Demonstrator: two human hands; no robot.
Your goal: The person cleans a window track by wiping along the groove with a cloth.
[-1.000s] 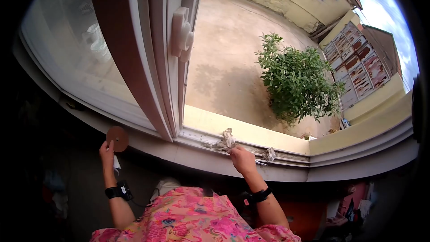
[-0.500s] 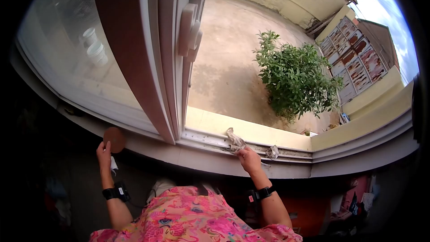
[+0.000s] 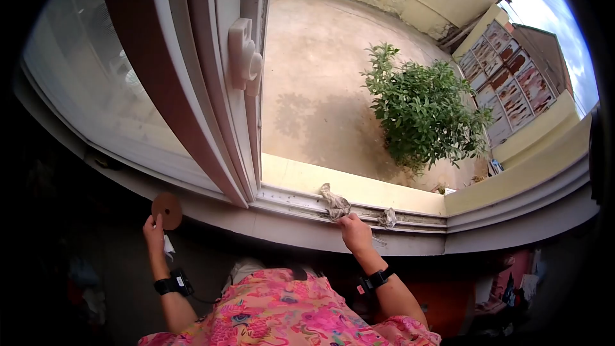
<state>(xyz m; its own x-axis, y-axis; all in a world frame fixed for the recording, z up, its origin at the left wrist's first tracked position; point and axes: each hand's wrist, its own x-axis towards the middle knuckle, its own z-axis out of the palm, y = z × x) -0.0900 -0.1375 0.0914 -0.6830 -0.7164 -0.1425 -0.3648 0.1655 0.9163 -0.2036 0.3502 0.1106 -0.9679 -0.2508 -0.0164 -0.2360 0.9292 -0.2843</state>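
Note:
My left hand (image 3: 154, 230) grips a round brown disc (image 3: 167, 211) by its lower left edge. The disc has a small dark hole in the middle, and a bit of white material (image 3: 168, 246) hangs below the hand. Closed on a crumpled, dirty whitish wipe (image 3: 336, 202), my right hand (image 3: 356, 230) is at the window track (image 3: 291, 200). I cannot tell whether the wipe is paper or cloth. Another small crumpled wad (image 3: 388, 218) lies in the track just right of that hand.
A window sash with a white handle (image 3: 245, 57) stands on the left, its glass behind the brown-and-white frame. The inner sill (image 3: 410, 243) runs below the track. Outside are a leafy bush (image 3: 426, 106), a paved yard and a rusty gate (image 3: 509, 77).
My left hand and the disc have shifted slightly right and down, and the disc's face shows more. The sash handle appears further left. My right hand stays nearly in place.

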